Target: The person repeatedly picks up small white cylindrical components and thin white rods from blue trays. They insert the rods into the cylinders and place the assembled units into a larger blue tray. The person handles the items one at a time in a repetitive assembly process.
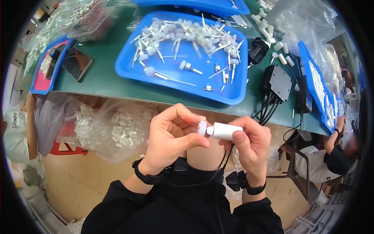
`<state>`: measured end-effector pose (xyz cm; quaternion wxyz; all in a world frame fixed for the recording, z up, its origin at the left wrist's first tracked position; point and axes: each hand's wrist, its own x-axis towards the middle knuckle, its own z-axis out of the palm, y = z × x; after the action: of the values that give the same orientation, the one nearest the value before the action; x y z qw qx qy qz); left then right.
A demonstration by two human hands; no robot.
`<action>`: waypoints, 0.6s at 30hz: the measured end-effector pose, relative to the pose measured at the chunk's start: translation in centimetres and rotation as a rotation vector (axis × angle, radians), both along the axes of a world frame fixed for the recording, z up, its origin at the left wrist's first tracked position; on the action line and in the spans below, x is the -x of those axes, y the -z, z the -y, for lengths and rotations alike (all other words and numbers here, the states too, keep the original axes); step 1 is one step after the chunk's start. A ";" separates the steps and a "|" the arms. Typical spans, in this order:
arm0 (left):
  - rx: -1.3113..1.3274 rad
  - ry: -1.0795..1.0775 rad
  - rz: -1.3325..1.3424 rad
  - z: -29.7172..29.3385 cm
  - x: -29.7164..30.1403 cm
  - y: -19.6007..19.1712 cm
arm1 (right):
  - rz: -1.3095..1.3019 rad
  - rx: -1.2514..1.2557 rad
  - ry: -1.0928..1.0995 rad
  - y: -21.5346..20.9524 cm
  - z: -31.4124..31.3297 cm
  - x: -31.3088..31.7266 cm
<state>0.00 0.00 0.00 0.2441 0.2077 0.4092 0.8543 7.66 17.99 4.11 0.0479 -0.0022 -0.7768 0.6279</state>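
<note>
My left hand [169, 138] pinches a small white round cap piece [201, 127] with a thin red wire [189, 122] running from it behind my fingers. My right hand [249, 144] grips a white plastic tube [225, 131], its narrow end touching the cap piece. Both hands are held over my lap, just below the front edge of the green table [105, 78]. On the table a blue tray [128, 68] holds several similar white capped pieces with thin stems.
A clear bag of white parts [120, 130] hangs under the table at left. A phone [77, 63] and a red-lined blue tray [39, 80] lie at left. Black power boxes [277, 82] with cables, another blue tray [307, 64] and two other people [329, 156] sit nearby.
</note>
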 end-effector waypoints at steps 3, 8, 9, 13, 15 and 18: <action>-0.014 -0.058 0.025 -0.1 0.1 -0.1 | -0.100 0.047 0.111 -0.1 0.8 0.5; -0.005 -0.044 0.041 -0.3 0.3 0.3 | -0.118 -0.058 0.141 0.1 0.4 0.5; -0.012 -0.048 0.026 -0.4 0.2 0.4 | -0.053 -0.006 0.158 -0.1 0.4 0.3; -0.042 -0.068 0.022 -0.8 0.1 0.6 | 0.034 0.188 0.153 0.1 0.4 0.4; -0.033 -0.074 0.027 -0.8 0.3 0.7 | -0.068 0.237 0.159 0.9 0.7 1.0; -0.009 -0.073 0.027 -0.5 0.4 0.9 | -0.224 -0.051 0.091 0.9 0.4 1.5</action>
<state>-0.44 0.46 -0.88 0.2172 0.1823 0.4091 0.8673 6.13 17.63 3.22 0.1632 0.0339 -0.7814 0.6014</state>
